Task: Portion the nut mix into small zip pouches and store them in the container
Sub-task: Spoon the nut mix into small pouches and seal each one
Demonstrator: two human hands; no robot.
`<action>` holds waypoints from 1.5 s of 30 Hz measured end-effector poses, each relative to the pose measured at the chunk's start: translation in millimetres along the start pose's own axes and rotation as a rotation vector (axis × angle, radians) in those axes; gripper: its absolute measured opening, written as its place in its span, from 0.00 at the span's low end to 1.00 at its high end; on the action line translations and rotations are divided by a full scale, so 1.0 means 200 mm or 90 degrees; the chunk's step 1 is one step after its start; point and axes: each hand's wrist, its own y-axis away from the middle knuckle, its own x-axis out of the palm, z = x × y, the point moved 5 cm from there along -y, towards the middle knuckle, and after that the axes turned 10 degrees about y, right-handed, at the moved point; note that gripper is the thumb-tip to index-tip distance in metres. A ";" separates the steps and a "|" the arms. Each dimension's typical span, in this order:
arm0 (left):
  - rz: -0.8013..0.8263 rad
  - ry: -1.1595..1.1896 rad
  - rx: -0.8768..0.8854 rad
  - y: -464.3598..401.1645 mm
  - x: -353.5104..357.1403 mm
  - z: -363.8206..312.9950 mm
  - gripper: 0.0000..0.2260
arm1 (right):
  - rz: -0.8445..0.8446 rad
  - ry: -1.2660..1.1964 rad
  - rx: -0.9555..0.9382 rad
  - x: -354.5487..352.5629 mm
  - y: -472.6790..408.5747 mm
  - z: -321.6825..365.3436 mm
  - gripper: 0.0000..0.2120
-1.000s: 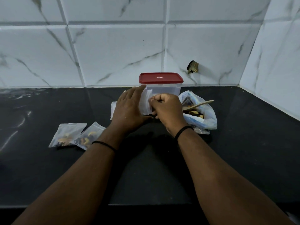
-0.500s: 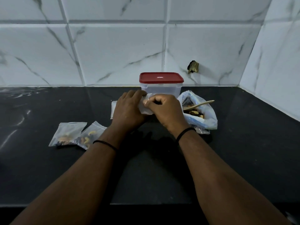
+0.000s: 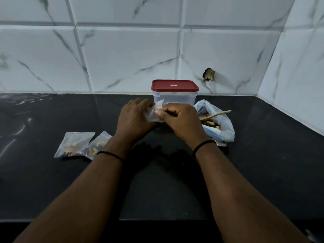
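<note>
Both hands, the left hand (image 3: 135,118) and the right hand (image 3: 180,122), pinch a small zip pouch (image 3: 154,114) between them, just near of the red-lidded container (image 3: 174,97) on the worktop (image 3: 263,163). The thin film looks light, limp and slippery; gripping at the stiffer zip strip seems safest.

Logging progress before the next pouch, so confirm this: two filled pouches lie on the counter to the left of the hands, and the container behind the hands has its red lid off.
One detail is wrong: the head view shows the red lid sitting closed on the container. The rest holds: two filled pouches lie left of the hands.
</note>
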 end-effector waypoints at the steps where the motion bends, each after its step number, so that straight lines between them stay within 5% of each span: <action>1: -0.001 -0.006 0.007 0.00 0.01 -0.01 0.26 | -0.005 -0.008 -0.003 -0.01 0.00 0.00 0.09; 5: 0.007 -0.010 0.061 -0.01 0.05 -0.08 0.29 | -0.035 -0.088 0.023 -0.02 0.00 0.03 0.05; 10: -0.028 0.052 0.017 0.01 0.05 -0.11 0.19 | -0.081 -0.166 0.067 -0.05 0.01 0.03 0.04; 17: 0.021 0.076 -0.081 0.05 0.06 -0.12 0.20 | -0.276 -0.059 0.155 -0.36 0.09 -0.10 0.21; 23: 0.034 0.133 -0.169 0.06 0.19 -0.27 0.22 | -0.225 0.267 0.305 -0.59 0.11 -0.48 0.18; 26: 0.067 0.145 -0.184 0.03 0.27 -0.35 0.22 | -0.207 0.270 0.361 -0.58 0.11 -0.61 0.14; 30: 0.087 0.159 -0.259 -0.03 0.38 -0.36 0.21 | -0.112 0.170 0.436 -0.52 0.10 -0.70 0.22; 36: 0.146 0.222 -0.365 -0.09 0.54 -0.34 0.22 | -0.160 0.154 0.424 -0.56 0.08 -0.70 0.05; 40: 0.147 0.251 -0.384 -0.08 0.56 -0.31 0.21 | -0.174 0.107 0.378 -0.56 0.05 -0.67 0.11; 45: 0.138 0.254 -0.367 -0.06 0.55 -0.31 0.19 | -0.126 0.198 0.256 -0.56 0.05 -0.54 0.03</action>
